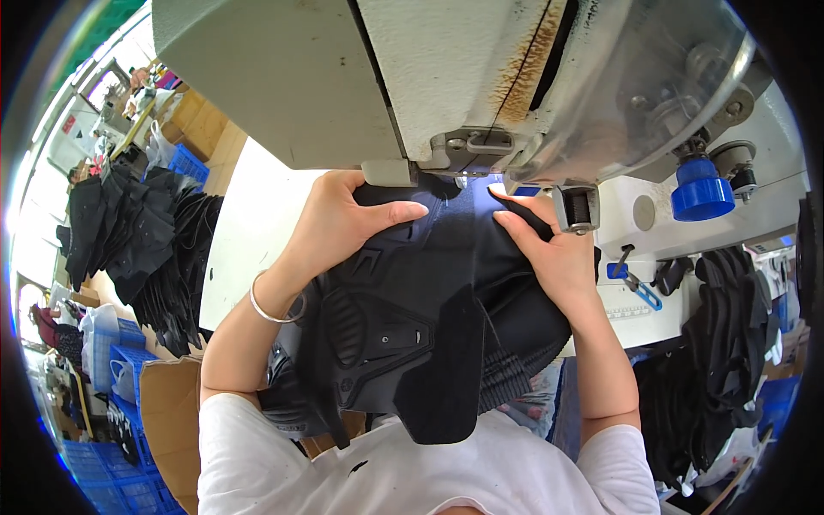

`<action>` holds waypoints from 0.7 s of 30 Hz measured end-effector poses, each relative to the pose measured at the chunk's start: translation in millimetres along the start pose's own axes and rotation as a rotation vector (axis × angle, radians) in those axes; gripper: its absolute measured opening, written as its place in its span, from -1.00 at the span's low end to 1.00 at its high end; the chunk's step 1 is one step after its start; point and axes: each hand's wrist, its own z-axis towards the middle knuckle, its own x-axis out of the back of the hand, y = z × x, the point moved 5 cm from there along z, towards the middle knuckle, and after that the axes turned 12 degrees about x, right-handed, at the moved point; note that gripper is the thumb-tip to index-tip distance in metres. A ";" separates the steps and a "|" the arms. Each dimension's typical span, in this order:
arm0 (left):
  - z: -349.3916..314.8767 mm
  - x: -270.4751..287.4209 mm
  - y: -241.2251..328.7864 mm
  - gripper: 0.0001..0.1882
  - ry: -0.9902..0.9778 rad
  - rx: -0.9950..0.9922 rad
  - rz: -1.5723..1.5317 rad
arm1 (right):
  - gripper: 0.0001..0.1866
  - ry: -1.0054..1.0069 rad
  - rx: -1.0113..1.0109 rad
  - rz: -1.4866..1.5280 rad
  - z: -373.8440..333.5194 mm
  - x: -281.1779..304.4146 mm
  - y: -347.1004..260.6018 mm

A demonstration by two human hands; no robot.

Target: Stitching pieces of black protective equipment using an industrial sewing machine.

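While the right grip (558, 253) clamped the black piece (448, 273) between thumb and fingers, left grip (330, 223) laid its thumb on it, closure unclear | piece spread between and below both | machine (318, 77) stood just above them

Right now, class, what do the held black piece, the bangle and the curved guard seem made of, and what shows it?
Black piece: mostly matte fabric, perhaps synthetic, judging by its soft folds; its ridged, raised panel could be moulded rubber or plastic.
Bangle: probably polished metal, from its pale, shiny band.
Curved guard: likely clear plastic, being see-through with glossy highlights.
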 end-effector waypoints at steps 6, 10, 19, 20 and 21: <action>0.1 1.3 3.1 -0.55 -0.008 -0.012 -0.035 | -0.72 -0.012 0.012 -0.018 1.5 0.3 -0.1; 0.6 1.3 -0.1 -0.54 -0.007 0.000 0.001 | -0.72 -0.016 -0.011 -0.028 1.8 2.6 -0.9; -1.0 2.4 0.7 -0.55 0.013 -0.025 0.008 | -0.72 0.027 0.034 0.003 2.0 2.5 -2.7; -1.3 2.3 1.8 -0.55 0.011 -0.014 0.014 | -0.72 0.018 0.020 0.003 2.0 2.6 -2.2; -1.1 2.2 2.2 -0.56 0.008 -0.003 0.019 | -0.72 0.009 0.006 0.002 2.3 2.6 -1.6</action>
